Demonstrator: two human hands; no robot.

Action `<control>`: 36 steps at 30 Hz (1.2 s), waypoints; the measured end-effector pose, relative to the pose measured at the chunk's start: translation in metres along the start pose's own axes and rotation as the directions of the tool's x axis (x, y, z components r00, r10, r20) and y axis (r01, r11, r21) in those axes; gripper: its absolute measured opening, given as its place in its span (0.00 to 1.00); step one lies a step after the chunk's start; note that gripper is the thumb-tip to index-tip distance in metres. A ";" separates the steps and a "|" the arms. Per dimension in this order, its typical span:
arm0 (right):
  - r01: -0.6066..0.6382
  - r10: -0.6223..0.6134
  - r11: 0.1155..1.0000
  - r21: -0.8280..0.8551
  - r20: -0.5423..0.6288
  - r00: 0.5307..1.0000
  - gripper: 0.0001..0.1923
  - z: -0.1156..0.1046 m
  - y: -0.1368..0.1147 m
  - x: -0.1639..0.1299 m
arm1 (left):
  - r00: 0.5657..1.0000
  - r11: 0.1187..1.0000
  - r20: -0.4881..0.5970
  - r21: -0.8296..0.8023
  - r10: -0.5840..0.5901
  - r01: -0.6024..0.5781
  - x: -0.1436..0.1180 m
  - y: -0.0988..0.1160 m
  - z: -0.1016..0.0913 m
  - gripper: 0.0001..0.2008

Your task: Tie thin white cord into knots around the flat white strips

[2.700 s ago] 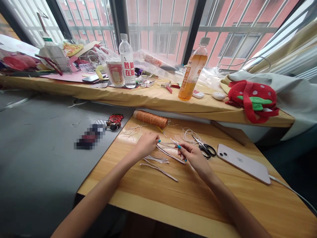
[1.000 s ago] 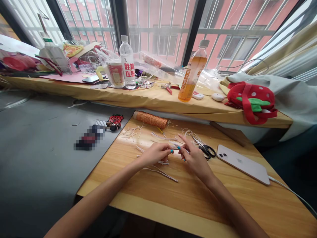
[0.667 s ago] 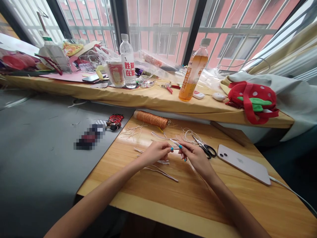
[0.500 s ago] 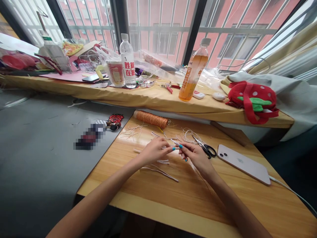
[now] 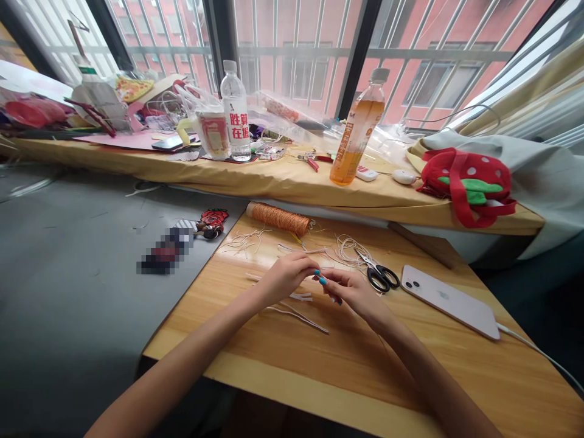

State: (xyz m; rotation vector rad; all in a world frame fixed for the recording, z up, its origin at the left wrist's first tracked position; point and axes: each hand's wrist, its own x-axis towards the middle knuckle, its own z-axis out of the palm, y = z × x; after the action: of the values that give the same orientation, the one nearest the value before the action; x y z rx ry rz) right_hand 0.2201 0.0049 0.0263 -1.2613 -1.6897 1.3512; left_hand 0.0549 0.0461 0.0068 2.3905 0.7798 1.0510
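My left hand and my right hand meet over the wooden table, fingertips nearly touching. Both are closed in a pinch on a white cord, which the fingers now mostly hide. A thin strand trails below my right hand. Cut white cords lie on the tabletop beneath and beside my left hand. Just right of my right hand rest scissors with black handles, and a loose bundle of white cord lies at their blades. Behind the hands is a spool of orange thread.
A pale phone with a charging cable lies on the right. On the cloth-covered ledge behind stand a water bottle and an orange drink bottle, near red-handled pliers and a red strawberry-patterned bag.
My hands have drawn closer together, the right one shifting slightly left. The white cord that showed between the fingers is now mostly covered. More of the scissors is visible.
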 end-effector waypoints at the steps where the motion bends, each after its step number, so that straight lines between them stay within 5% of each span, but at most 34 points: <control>1: 0.019 -0.020 0.999 -0.041 -0.023 1.000 0.15 0.001 -0.001 -0.001 | 0.999 0.999 0.006 -0.009 -0.033 0.033 0.000 0.001 0.000 0.09; 8: 0.123 -0.169 0.960 -0.252 -0.166 0.972 0.12 0.009 0.004 -0.001 | 0.946 0.934 0.082 -0.157 -0.313 0.322 0.003 0.010 -0.002 0.07; 14: -0.069 0.076 0.976 0.205 -0.025 0.997 0.14 0.004 0.006 0.002 | 0.974 0.958 0.019 -0.174 -0.227 0.227 0.000 0.007 0.003 0.07; 18: -0.116 0.113 0.933 0.340 0.029 0.993 0.14 0.002 0.005 0.002 | 0.985 0.965 0.000 -0.200 -0.174 0.171 -0.001 0.006 0.003 0.07; 27: -0.088 0.117 0.942 0.323 -0.073 0.990 0.14 0.004 0.002 0.001 | 0.923 0.806 0.166 -0.452 -0.346 0.383 0.002 0.007 0.001 0.07; 36: -0.087 0.130 0.958 0.272 -0.147 0.981 0.16 0.008 0.001 0.002 | 0.889 0.734 0.176 -0.508 -0.422 0.450 0.002 0.005 0.003 0.09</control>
State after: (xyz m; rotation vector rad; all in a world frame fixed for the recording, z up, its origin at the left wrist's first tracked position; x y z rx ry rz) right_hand 0.2126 0.0036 0.0230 -1.2844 -1.2957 1.4410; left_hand 0.0598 0.0434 0.0087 1.6369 0.8393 0.8605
